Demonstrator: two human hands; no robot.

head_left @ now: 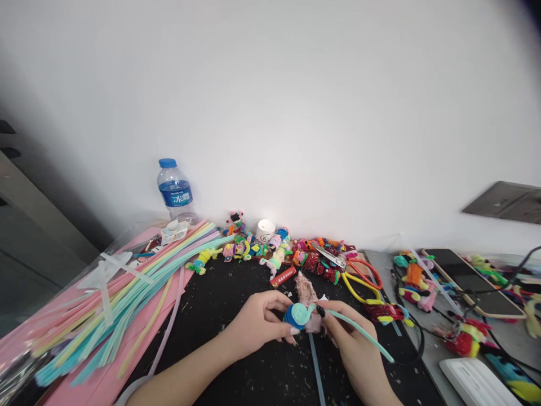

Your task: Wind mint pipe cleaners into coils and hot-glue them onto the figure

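My left hand [273,321] holds a small blue coil of pipe cleaner [293,320] between thumb and fingers. A mint-green pipe cleaner [359,329] is curled into a spiral at the coil's end. In my right hand [349,332], thumb and finger pinch this green stem near the spiral, and its free end sticks out to the right past the knuckles. Just behind both hands lies a pinkish-brown object [305,288] whose kind I cannot make out. Scissors [359,285] with yellow and orange handles rest on finished pipe-cleaner figures to the right.
Bundled pastel pipe cleaners [147,299] lie on pink sheets at left, near a water bottle [175,192]. Several colourful figures [274,256] line the wall around a white roll [265,230]. At right are a phone [471,282], cables and a white box [473,380].
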